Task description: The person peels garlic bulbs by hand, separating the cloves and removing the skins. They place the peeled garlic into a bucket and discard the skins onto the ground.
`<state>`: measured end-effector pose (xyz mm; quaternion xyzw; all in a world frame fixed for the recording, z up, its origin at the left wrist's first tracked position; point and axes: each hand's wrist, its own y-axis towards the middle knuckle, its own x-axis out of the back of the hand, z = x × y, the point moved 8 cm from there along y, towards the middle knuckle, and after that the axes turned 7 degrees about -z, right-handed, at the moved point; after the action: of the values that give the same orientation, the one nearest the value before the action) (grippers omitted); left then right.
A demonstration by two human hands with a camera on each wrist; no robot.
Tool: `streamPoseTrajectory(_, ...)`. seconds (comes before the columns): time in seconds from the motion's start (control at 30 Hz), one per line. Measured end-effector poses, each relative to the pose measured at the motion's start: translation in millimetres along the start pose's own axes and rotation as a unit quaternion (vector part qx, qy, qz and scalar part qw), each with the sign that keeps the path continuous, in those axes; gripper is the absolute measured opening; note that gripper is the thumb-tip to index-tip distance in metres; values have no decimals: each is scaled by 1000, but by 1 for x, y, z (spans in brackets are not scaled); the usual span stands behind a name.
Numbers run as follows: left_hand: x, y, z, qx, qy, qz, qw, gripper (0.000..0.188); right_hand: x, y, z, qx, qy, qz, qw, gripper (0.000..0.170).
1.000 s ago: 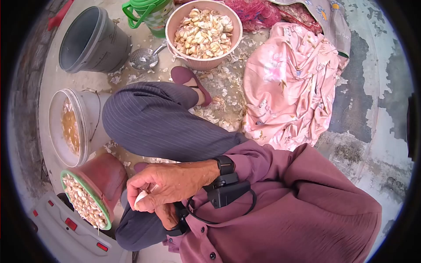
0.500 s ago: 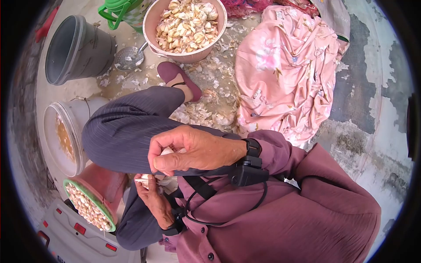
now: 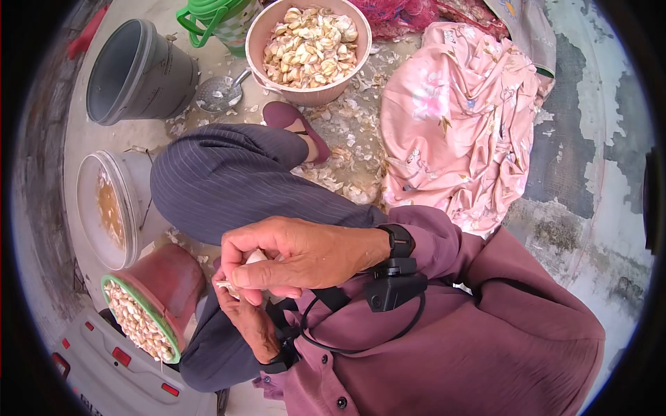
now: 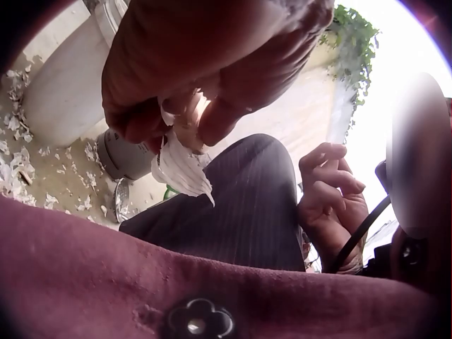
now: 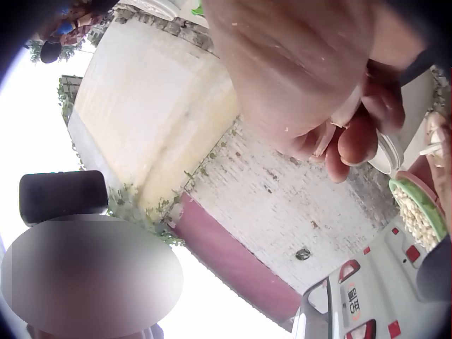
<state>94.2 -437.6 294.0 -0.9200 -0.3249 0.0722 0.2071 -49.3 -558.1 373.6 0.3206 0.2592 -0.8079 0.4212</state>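
My right hand is bent over my left hand, above the lap. Its curled fingers and thumb hold a pale garlic clove; the right wrist view shows whitish garlic pieces tucked among the fingers. Between thumb and fingers my left hand pinches a garlic bulb, and a torn white flap of its skin hangs down. Much of that bulb is covered by the fingers. Nearest to both hands is a reddish bucket with a green rim, tilted and full of loose cloves.
A white bucket with yellowish contents and a dark grey bucket stand along the left. A pink tub holds more garlic near a skimmer. Pink floral cloth lies to the right, and garlic skins litter the floor.
My right hand first lifted up and away from the left hand, baring the garlic there, then came back down over it. Both hands keep hold of garlic. The head view shifted slightly.
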Motion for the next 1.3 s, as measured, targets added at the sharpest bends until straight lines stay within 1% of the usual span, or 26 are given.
streamPoseTrajectory(0.03, 2, -2, -4, -19, -4, 17, 1000, 39, -6, 4, -3, -6, -5, 6, 1000, 20)
streamPoseTrajectory(0.1, 12, -2, -4, 2, -8, 3, 1000, 41, -20, 18, -10, -1, -105, 23, 994, 15)
streamPoseTrajectory(0.17, 11, -4, -14, -43, -21, 13, 999, 42, -24, 37, -42, 25, -132, 45, 990, 13)
streamPoseTrajectory(0.2, 16, -4, -12, -40, -25, 36, 998, 42, -18, 46, -51, 61, -198, 6, 978, 15)
streamPoseTrajectory(0.23, 20, -6, -13, -41, -34, 23, 998, 42, -17, 52, -54, 99, -262, -32, 960, 17)
streamPoseTrajectory(0.27, 18, -8, -17, -62, 10, 14, 998, 39, -16, 55, -54, 28, -391, -55, 918, 28)
streamPoseTrajectory(0.3, 17, -9, -19, -81, 54, 5, 995, 36, -20, 58, -59, 21, -398, -43, 916, 28)
streamPoseTrajectory(0.4, 30, -7, 0, -57, 57, -11, 997, 38, -17, 71, -84, 30, -545, -24, 838, 52)
streamPoseTrajectory(0.47, 36, -11, 8, -2, 6, -22, 1000, 39, -10, 75, -99, -4, -576, 1, 818, 49)
streamPoseTrajectory(0.5, 40, -11, 6, -24, 19, -35, 999, 39, -6, 79, -108, -24, -605, 15, 796, 46)
streamPoseTrajectory(0.57, 41, -11, -1, -46, 49, -35, 997, 41, -3, 80, -129, -1, -540, 46, 840, 43)
streamPoseTrajectory(0.63, 48, -8, 6, -80, 84, -34, 993, 43, -3, 83, -137, -13, -537, 51, 842, 43)
streamPoseTrajectory(0.67, 49, -7, 1, -73, 85, -35, 993, 41, -10, 86, -135, -28, -565, 85, 820, 44)
streamPoseTrajectory(0.7, 51, -9, -2, -65, 86, -32, 994, 40, -17, 85, -140, -37, -557, 100, 823, 44)
streamPoseTrajectory(0.83, 49, -14, 5, -102, 56, -23, 993, 43, -18, 89, -144, -31, -508, 34, 860, 46)
streamPoseTrajectory(0.9, 54, -17, -12, -181, 122, -87, 972, 46, -17, 91, -145, -20, -483, 11, 875, 44)
streamPoseTrajectory(0.97, 57, -11, 1, -162, 58, -83, 982, 47, -9, 87, -157, -108, -379, 18, 919, 39)
streamPoseTrajectory(1.0, 58, -8, 10, -112, -49, -51, 991, 47, -6, 86, -164, -166, -308, 15, 937, 32)
streamPoseTrajectory(1.03, 56, -6, 14, -61, -155, -19, 986, 46, -3, 86, -163, -166, -310, 16, 936, 32)
streamPoseTrajectory(1.07, 62, -8, 2, -114, -102, -46, 987, 41, 0, 82, -167, -217, -206, 12, 954, 30)
streamPoseTrajectory(1.1, 63, -7, -1, -114, -101, -46, 987, 41, 2, 79, -172, -265, -99, 7, 959, 27)
streamPoseTrajectory(1.13, 65, -7, -6, -141, -44, -64, 987, 39, 3, 81, -170, -254, -81, -8, 964, 25)
streamPoseTrajectory(1.17, 66, -9, -10, -167, 14, -81, 982, 38, 1, 80, -169, -254, -78, -10, 964, 25)
streamPoseTrajectory(1.2, 66, -8, -6, -166, 15, -79, 983, 38, 6, 85, -159, -201, -143, -50, 968, 25)
streamPoseTrajectory(1.23, 67, -5, -1, -157, -34, -75, 984, 36, 10, 90, -146, -144, -208, -90, 963, 26)
streamPoseTrajectory(1.3, 68, -4, 7, -143, -82, -68, 984, 35, 15, 88, -139, -136, -233, -89, 959, 27)
